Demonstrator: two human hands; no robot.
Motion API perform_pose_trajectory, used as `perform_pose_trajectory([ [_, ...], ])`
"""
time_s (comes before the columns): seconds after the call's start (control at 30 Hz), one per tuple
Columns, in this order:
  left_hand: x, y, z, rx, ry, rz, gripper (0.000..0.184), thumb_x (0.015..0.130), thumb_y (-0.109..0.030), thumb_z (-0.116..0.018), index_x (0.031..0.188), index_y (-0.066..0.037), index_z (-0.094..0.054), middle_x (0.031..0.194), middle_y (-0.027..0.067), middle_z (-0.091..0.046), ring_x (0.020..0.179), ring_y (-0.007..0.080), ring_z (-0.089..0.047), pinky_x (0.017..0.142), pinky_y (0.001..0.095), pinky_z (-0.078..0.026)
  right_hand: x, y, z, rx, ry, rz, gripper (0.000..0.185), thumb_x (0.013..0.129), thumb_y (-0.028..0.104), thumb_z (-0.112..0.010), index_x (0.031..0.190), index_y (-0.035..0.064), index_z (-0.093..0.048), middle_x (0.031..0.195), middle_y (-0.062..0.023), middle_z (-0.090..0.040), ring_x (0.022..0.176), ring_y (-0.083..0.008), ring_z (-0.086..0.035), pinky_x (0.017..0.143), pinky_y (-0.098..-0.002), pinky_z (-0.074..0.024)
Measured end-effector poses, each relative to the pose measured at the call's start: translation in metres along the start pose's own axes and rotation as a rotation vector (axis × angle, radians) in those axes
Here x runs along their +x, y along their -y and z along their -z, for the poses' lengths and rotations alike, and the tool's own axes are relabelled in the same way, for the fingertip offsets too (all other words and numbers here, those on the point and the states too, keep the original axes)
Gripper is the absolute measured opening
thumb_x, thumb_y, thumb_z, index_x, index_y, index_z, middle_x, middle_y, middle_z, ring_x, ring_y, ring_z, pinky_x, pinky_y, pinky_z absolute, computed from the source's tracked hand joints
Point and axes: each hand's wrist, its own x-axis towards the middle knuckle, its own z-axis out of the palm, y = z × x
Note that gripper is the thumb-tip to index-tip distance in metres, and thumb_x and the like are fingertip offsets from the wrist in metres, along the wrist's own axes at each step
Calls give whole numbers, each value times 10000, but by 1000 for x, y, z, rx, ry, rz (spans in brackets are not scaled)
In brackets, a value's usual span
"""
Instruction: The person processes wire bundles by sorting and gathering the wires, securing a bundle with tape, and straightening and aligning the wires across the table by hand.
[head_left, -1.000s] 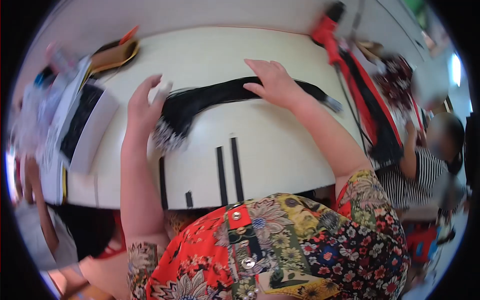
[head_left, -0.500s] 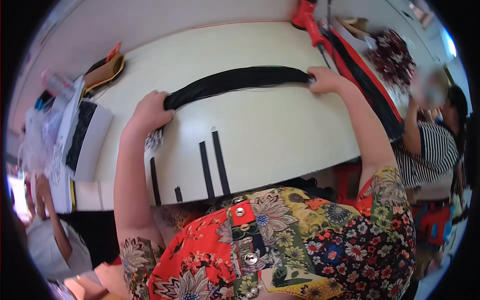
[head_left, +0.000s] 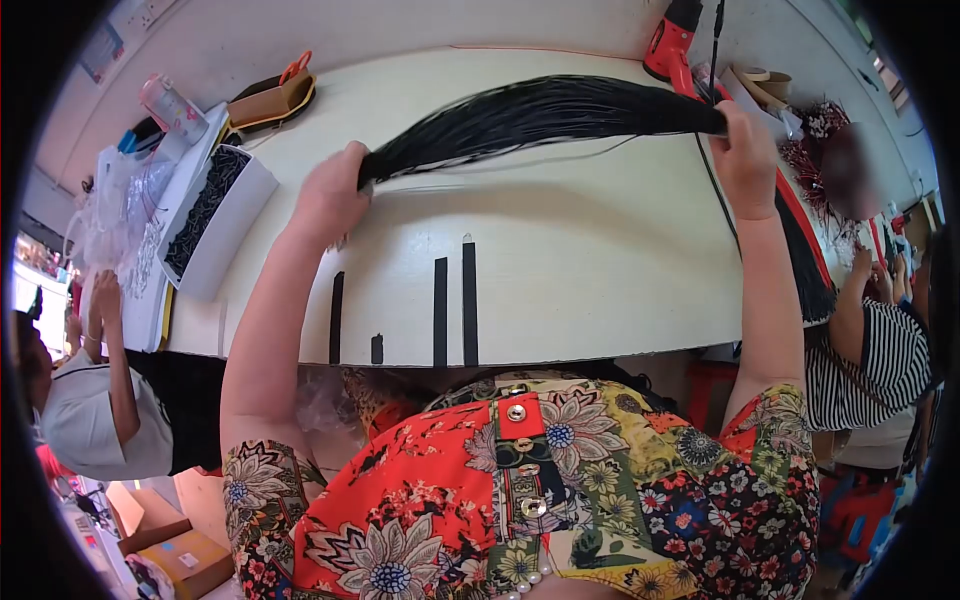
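A bundle of thin black wires (head_left: 545, 120) spans between my hands above the white table, bowed upward with its strands fanned out in the middle. My left hand (head_left: 335, 195) is closed around the left end. Around the right end, my right hand (head_left: 748, 160) is closed as well. One loose strand hangs below the bundle. Under it, black tape strips (head_left: 470, 305) of differing lengths run up from the table's front edge. What the strand tips look like inside my hands is hidden.
On the left stands a white box (head_left: 255, 200) of small black parts, with a brown holder (head_left: 270, 105) behind it. A red heat gun (head_left: 672, 45) is at the back right. More black strands (head_left: 800, 250) lie on red material at right. People sit at both sides.
Both hands have risen and moved right with the bundle. Its strands have spread wider and arch higher. The camera view has shifted too.
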Motion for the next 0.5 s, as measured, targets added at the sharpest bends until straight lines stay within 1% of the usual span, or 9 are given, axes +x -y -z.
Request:
perform_pose_trajectory([
  [0.13, -13, 25, 8, 160, -479, -421, 306, 688, 19, -616, 967, -58, -517, 1030, 110, -619, 1009, 311, -575, 834, 400, -456, -29, -13, -5, 40, -90, 71, 437, 653, -69, -627, 1063, 50, -531, 958, -123, -608, 858, -330, -591, 756, -418, -476],
  [0.17, -18, 27, 8, 161, -407, -428, 344, 665, 43, -610, 980, -64, -520, 1055, 80, -614, 1032, 285, -573, 858, 399, -450, -47, -9, -9, 42, -39, 86, 417, 670, -79, -608, 1058, 54, -530, 968, -129, -598, 877, -341, -584, 777, -433, -463],
  [0.2, -25, 25, 8, 108, -227, -400, 375, 657, 41, -615, 1005, -64, -521, 1074, 87, -612, 1049, 298, -566, 868, 402, -446, -63, -3, -14, 138, 26, 142, 397, 672, -101, -583, 1034, 54, -539, 952, -127, -594, 891, -329, -580, 784, -421, -457],
  [0.27, -31, 34, -6, 26, -1, -407, 382, 650, 39, -619, 1007, -66, -530, 1071, 90, -613, 1044, 310, -568, 858, 403, -453, -94, 5, -23, 360, 531, 195, 384, 673, -98, -574, 1027, 53, -560, 944, -113, -594, 910, -319, -572, 773, -392, -463],
  [0.3, -30, 40, -9, 35, -30, -418, 338, 688, 11, -627, 1006, -65, -538, 1019, 113, -625, 1019, 320, -578, 834, 397, -462, -95, 13, -15, 378, 541, 139, 443, 668, -98, -573, 1082, 60, -555, 983, -128, -595, 942, -325, -568, 821, -398, -459],
  [0.33, -28, 40, -9, -47, 62, -301, 329, 706, -11, -637, 1015, -63, -536, 990, 122, -628, 992, 321, -585, 818, 395, -465, -94, 21, -11, 414, 574, 72, 502, 664, -98, -571, 1137, 67, -550, 1022, -143, -595, 974, -332, -565, 870, -403, -455],
  [0.4, -22, 33, 1, -193, 211, -100, 316, 743, -56, -656, 1034, -58, -533, 933, 138, -633, 937, 322, -600, 785, 392, -469, -85, 32, -3, 440, 672, 18, 507, 660, -96, -572, 1140, 65, -557, 1044, -130, -599, 984, -328, -562, 891, -403, -443],
  [0.43, -17, 28, 9, -257, 237, -45, 291, 787, -138, -671, 1035, -50, -546, 849, 151, -632, 839, 332, -607, 735, 389, -470, -81, 31, 0, 439, 708, -4, 509, 658, -95, -572, 1142, 64, -560, 1055, -124, -601, 988, -326, -561, 901, -403, -436],
  [0.5, -4, 22, 23, -239, 344, 68, 282, 796, -168, -671, 1030, -48, -569, 833, 146, -633, 800, 327, -605, 710, 386, -468, -78, 29, 5, 400, 803, 10, 506, 654, -95, -573, 1135, 62, -562, 1079, -115, -600, 1021, -323, -550, 927, -404, -417],
])
